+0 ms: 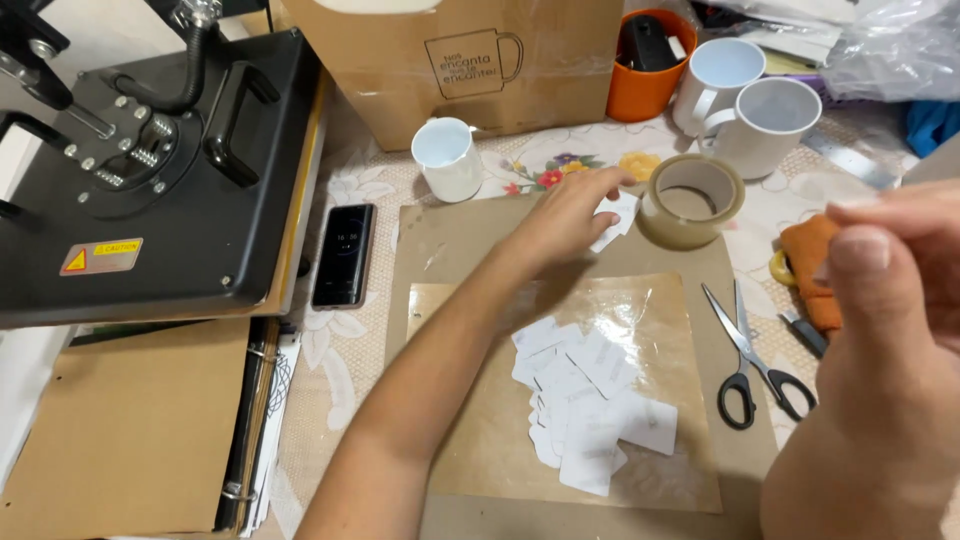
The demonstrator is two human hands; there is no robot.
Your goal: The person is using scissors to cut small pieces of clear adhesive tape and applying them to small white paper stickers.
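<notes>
My left hand reaches forward across the brown cardboard sheet and pinches a small white paper slip right beside a roll of clear tape. My right hand is raised close to the camera at the right edge, blurred, fingers pinched together; whether anything is between them I cannot tell. A pile of several white paper slips lies on a shiny clear sheet in the middle of the cardboard. Black-handled scissors lie to the right of the pile.
A black heat press fills the left side, a phone beside it. White mugs, an orange cup and a cardboard box stand at the back. An orange cloth lies right.
</notes>
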